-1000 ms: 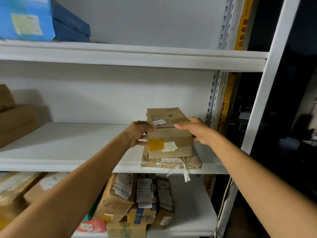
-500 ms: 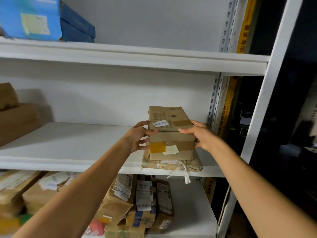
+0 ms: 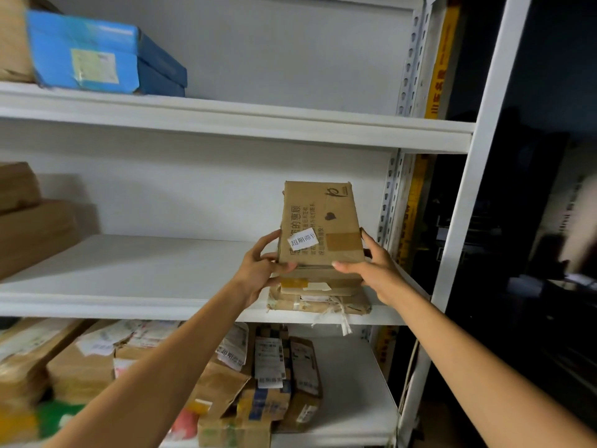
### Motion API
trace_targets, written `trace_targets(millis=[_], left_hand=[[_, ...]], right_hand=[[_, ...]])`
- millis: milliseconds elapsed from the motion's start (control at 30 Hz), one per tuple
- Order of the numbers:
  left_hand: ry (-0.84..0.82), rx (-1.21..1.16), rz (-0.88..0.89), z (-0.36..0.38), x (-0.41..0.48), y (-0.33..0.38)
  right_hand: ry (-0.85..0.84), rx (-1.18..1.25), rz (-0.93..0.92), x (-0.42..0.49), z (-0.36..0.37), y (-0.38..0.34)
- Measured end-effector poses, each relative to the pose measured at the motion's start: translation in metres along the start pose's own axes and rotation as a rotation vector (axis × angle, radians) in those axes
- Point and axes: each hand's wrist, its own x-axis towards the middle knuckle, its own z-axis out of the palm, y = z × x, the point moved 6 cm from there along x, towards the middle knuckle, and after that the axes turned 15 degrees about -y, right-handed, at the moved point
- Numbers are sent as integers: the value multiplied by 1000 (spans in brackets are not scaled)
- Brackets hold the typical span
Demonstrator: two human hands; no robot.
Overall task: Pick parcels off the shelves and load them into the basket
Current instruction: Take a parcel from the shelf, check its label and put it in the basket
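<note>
Head cam, looking down my arms: I've got the cardboard parcel (image 3: 319, 221) clamped between both hands at the right end of the middle shelf (image 3: 129, 282). My left hand (image 3: 260, 270) wraps its left side and my right hand (image 3: 371, 270) its right side, with both thumbs hooked over the near edge of the top face. It's tipped toward me with the far end raised, sitting above a flat wrapped parcel (image 3: 323, 305) whose frayed strap hangs over the shelf's front lip. I can't tell if the strip with yellow tape under my thumbs is this box's front face or a separate box.

Progress-wise I'd call this early. I have one parcel in hand and it's not clear of the shelf yet. The basket isn't anywhere in shot, so no idea what's in it. There's plenty left: brown boxes (image 3: 32, 227) at the left end of the middle shelf, a blue box (image 3: 97, 53) on the level above it, and a crammed row of labelled parcels (image 3: 258, 376) on the level below.

In the way: the white upright post (image 3: 478, 189) just right of the middle shelf, close to my right arm. That flat parcel might also drag along if it snags.
</note>
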Motion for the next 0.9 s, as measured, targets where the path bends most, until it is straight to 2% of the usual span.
trace_targets(millis=[133,333,467,600,733,900], left_hand=[[-5,45,55,-1,-6,-3],[18,237,82,2,-15,5],[-34,243,78,-9,-18,6],[-147,284,167,-9,-14,6],[-261,214,210,1,-27,-5],[-410,163,132,23,-43,-21]], right_hand=[[-38,-91,-30,-8,5,-2],[-10,-216,-8,-24,14,-5],[30,-286,-14,-38,22,-16],[162,-238,-35,-64,28,-17],[301,-200,-33,-101,42,-12],[500,-202,28,-160,63,-4]])
